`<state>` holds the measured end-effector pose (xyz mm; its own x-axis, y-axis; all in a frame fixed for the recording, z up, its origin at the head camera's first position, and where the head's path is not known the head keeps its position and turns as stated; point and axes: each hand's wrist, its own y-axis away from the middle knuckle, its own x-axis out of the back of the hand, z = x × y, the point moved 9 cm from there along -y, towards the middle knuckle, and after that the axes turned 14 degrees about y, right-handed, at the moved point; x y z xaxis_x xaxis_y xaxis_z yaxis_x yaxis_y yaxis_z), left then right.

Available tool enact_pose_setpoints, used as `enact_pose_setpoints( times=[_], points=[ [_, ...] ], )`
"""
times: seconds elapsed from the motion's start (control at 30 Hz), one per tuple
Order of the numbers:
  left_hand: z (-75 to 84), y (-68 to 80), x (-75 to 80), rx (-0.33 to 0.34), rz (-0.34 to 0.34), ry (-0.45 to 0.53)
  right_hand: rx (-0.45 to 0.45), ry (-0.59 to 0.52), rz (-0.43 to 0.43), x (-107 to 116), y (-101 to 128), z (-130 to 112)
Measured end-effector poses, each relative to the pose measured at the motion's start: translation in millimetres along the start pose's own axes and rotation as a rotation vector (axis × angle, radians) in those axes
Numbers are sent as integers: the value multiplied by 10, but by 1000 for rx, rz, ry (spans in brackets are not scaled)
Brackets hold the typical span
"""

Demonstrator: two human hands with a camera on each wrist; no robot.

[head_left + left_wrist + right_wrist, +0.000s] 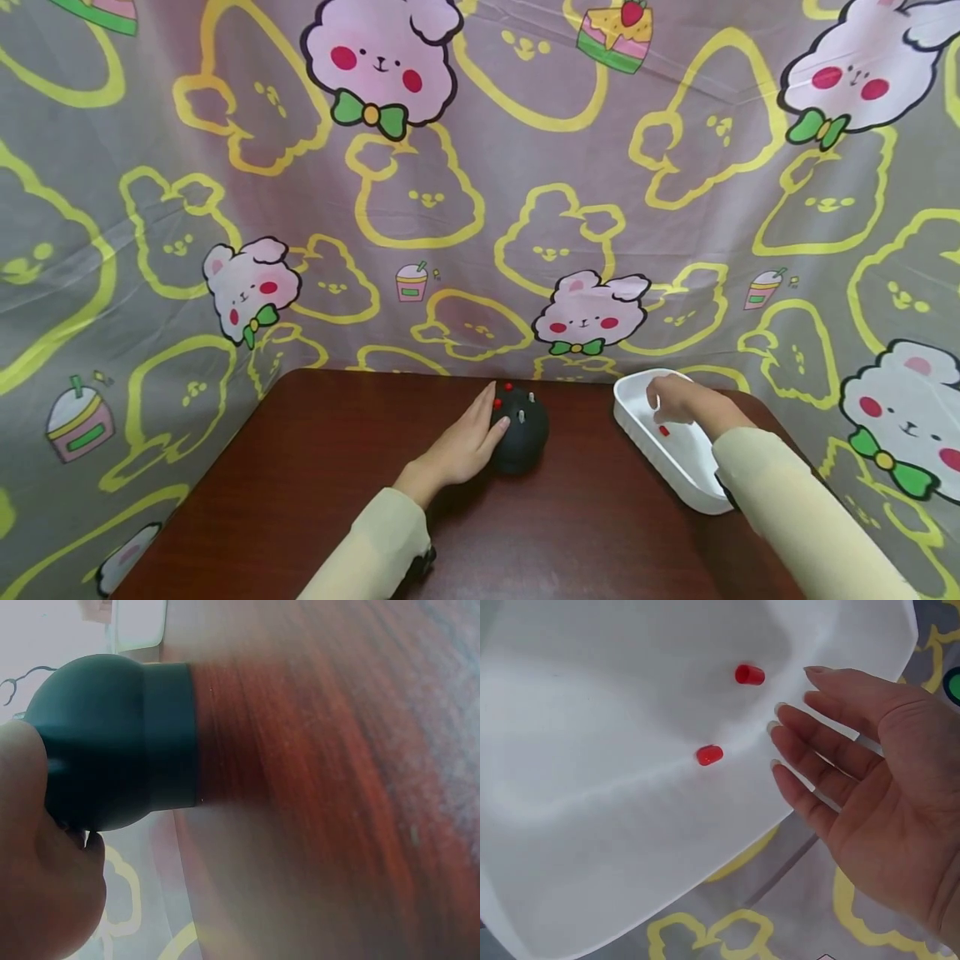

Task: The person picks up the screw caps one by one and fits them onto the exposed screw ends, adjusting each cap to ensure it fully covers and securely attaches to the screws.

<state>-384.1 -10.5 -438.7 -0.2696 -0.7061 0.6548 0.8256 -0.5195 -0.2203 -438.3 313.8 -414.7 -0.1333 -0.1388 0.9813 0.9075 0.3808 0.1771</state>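
My left hand [468, 442] rests against the left side of a black ball-shaped stand [521, 442], fingers straight along it and thumb across its near face. The stand sits on a short round base, which shows in the left wrist view. From its top stick up small red-capped pegs [498, 403] and bare silvery pegs [522, 415]. My right hand [885, 757] hovers over a white tray [660, 462], fingers apart and lightly bent, nothing between them. Two small red caps lie in the tray; one red cap [709, 755] is near its wall, another red cap [750, 674] shows its hollow end.
The dark red-brown wooden table [315, 483] carries the stand in the middle and the tray at the right. A patterned cloth [420, 200] with cartoon animals hangs behind the table and along both sides.
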Motion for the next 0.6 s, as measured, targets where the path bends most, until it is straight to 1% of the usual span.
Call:
enact_pose_setpoints(
  times=[0.17, 0.3, 0.43, 0.6],
  points=[
    [3, 4, 0, 7, -6, 8, 7, 43, -4, -23, 13, -10],
    [13, 9, -2, 8, -6, 4, 3, 45, -5, -70, 5, 13],
    [29, 8, 1, 6, -5, 1, -25, 44, -18, -123, -15, 55],
    [22, 5, 4, 10, -4, 1, -19, 43, -31, -150, -55, 28]
  ],
)
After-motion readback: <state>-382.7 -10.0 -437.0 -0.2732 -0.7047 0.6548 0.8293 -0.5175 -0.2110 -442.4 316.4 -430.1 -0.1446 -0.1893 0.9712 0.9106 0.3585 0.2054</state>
